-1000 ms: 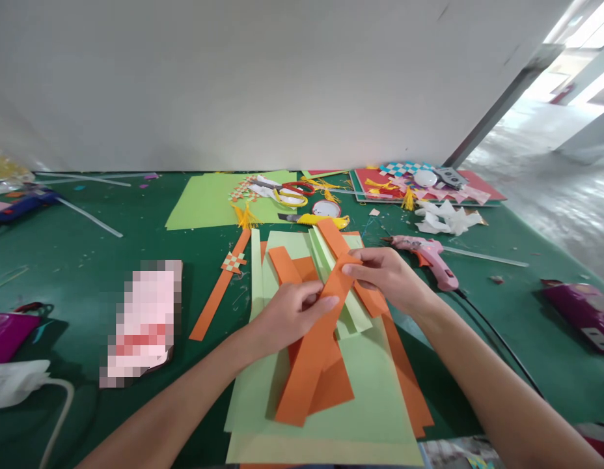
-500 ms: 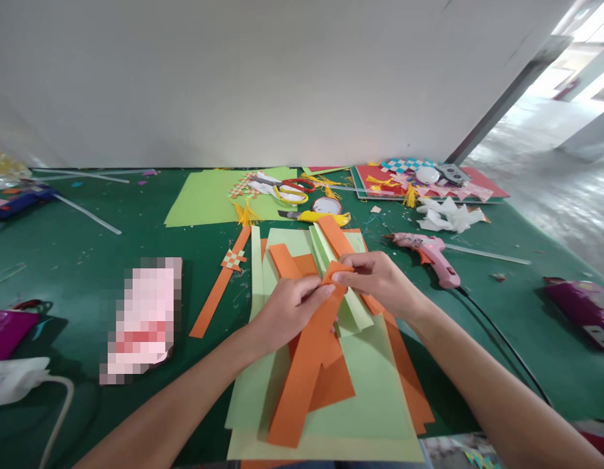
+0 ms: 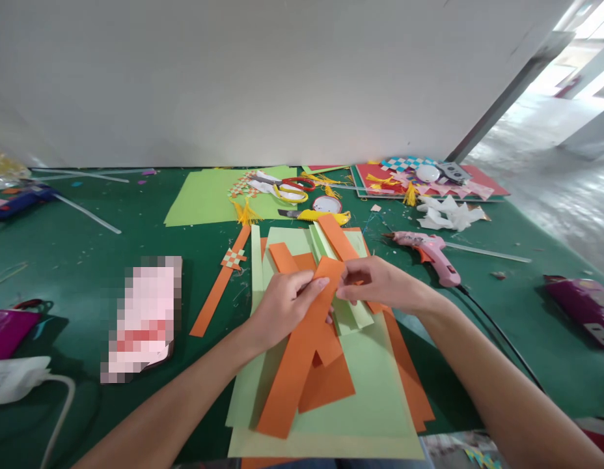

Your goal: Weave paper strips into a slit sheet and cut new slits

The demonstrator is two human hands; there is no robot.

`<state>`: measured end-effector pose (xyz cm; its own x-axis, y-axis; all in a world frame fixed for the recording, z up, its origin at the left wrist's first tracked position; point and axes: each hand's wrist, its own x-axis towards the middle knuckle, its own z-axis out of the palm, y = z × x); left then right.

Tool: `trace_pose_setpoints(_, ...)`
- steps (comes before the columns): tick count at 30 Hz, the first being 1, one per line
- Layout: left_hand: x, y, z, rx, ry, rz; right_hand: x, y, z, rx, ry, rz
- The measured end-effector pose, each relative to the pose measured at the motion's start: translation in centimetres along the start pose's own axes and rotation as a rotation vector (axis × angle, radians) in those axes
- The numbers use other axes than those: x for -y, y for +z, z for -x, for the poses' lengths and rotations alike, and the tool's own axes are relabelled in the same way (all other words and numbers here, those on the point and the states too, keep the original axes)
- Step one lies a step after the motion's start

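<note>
My left hand (image 3: pixel 289 303) pinches a long orange paper strip (image 3: pixel 287 384) near its upper end, thumb on top. The strip slants over the pile, its lower end toward me. Under it shows another orange piece (image 3: pixel 329 381). At the strip's right edge is my right hand (image 3: pixel 368 283), fingers curled together; what they grip, if anything, is hidden. Beneath both hands lie pale green sheets (image 3: pixel 375 384) with a folded green strip (image 3: pixel 353 312) and more orange strips (image 3: pixel 338 238).
A pink glue gun (image 3: pixel 431 251) with a black cord lies to the right. Behind the pile are a yellow cutter (image 3: pixel 326 216) and scissors (image 3: pixel 292 189). Leftward lie an orange bookmark with woven patch and yellow tassel (image 3: pixel 217 293) and a blurred pink object (image 3: pixel 146 319).
The strip's upper end, bent over between both hands before, now stands flat and straight. My right hand has shifted to its right edge, and the strip's lower end has swung slightly left.
</note>
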<state>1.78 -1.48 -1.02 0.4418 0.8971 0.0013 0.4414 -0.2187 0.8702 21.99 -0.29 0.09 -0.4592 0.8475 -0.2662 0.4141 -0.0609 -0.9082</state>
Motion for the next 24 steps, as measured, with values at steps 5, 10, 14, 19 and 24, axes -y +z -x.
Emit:
trace_pose_setpoints(5,0.6,0.4,0.0,-0.059,0.055,-0.081,0.1,1.1,-0.3,-0.016,0.054,0.032)
trace_pose_setpoints(10,0.9,0.7,0.0,-0.097,0.085,-0.117,-0.3,1.9,-0.6,-0.084,0.055,0.063)
trace_pose_setpoints(14,0.8,0.7,0.0,-0.073,0.09,-0.116,-0.5,1.8,-0.7,-0.096,0.071,0.067)
trace_pose_setpoints(19,0.6,0.5,0.0,-0.045,0.087,-0.098,-0.3,1.6,-0.5,-0.081,0.055,0.026)
trace_pose_setpoints(24,0.6,0.3,0.0,0.001,0.049,-0.061,-0.1,1.3,-0.3,-0.098,0.047,0.016)
